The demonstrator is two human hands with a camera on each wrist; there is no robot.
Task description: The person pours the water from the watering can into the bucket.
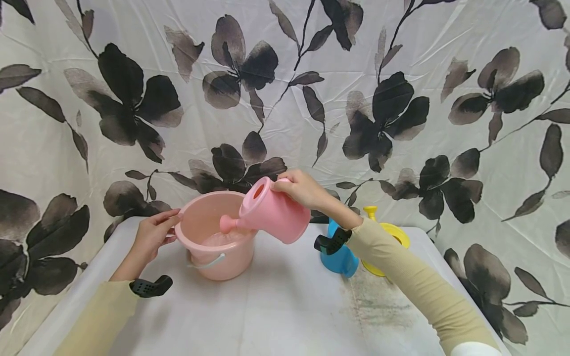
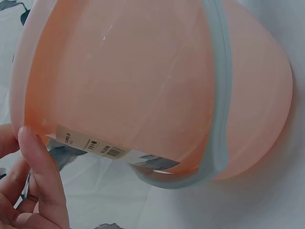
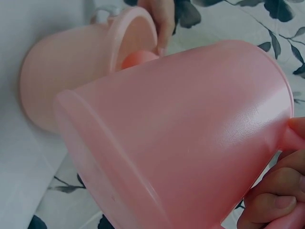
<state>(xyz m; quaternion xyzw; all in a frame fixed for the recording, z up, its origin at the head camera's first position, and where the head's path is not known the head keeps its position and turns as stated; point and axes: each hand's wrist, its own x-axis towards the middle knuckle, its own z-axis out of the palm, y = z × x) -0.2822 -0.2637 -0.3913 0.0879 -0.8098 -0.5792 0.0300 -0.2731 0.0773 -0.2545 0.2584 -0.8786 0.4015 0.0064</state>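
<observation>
1. The right hand (image 1: 303, 188) grips the handle of a pink watering can (image 1: 285, 215); in the right wrist view its fingers are curled closely round that handle.
2. The watering can is held up in the air, tilted towards the bucket (image 1: 227, 264), its round spout head (image 1: 227, 224) reaching inside the bucket's rim. The can's top opening faces up and to the left in the head view.
3. The left hand (image 1: 151, 235) pinches the bucket's rim on its left side, the thumb against the outside in the left wrist view.
4. The bucket is peach-pink and stands upright on the white surface (image 1: 267, 316). Rippled water (image 1: 220, 239) shows inside, below the spout head.
5. The bucket's pale handle (image 2: 220, 95) hangs down along its side, and the left wrist view also shows a label (image 2: 95, 143) with a barcode.
6. To the right stand a blue can (image 1: 335, 258) and, just beside it, a yellow can (image 1: 373, 269), both partly hidden by the right forearm.
7. A brownish-green stain (image 1: 383, 301) marks the surface near those two.
8. A pale cloth (image 1: 311, 128) with dark flowers hangs behind everything.
</observation>
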